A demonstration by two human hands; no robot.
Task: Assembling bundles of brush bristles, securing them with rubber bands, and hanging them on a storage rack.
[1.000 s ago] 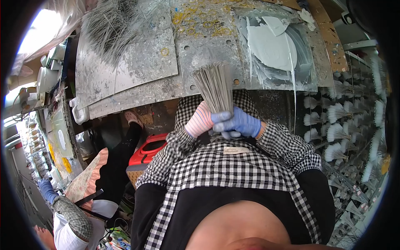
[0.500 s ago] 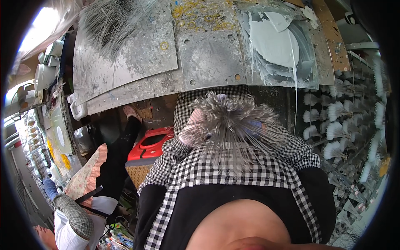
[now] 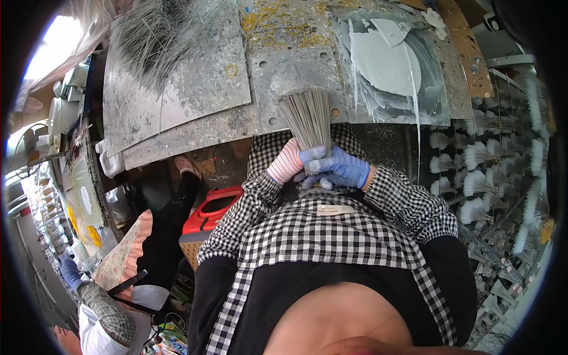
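Note:
A thick bundle of thin grey wires (image 3: 309, 112) is held in front of my body, its even end fanning out over the table's near edge. My left hand (image 3: 287, 161), in a pink-striped glove with bluish fingertips, is closed around the lower part of the bundle. From the other side my right hand (image 3: 340, 165), in a blue-violet glove, wraps its fingers over the same part. Both hands are touching each other. The bundle's lower end is mostly hidden by the gloves and the checked apron (image 3: 331, 239).
Loose grey wires (image 3: 154, 44) lie piled on a metal sheet (image 3: 207, 94) at the far left. Yellow rubber bands (image 3: 278, 26) are scattered mid-table. White paste (image 3: 387, 65) covers a plate at right. Hanging fan-shaped bundles (image 3: 479, 168) fill the right side. Another person's gloved hand (image 3: 70, 271) shows at left.
The bundle has swung from spreading loosely toward me to pointing away, its wires gathered straight with the even end over the table edge. Both gloves now show plainly around it.

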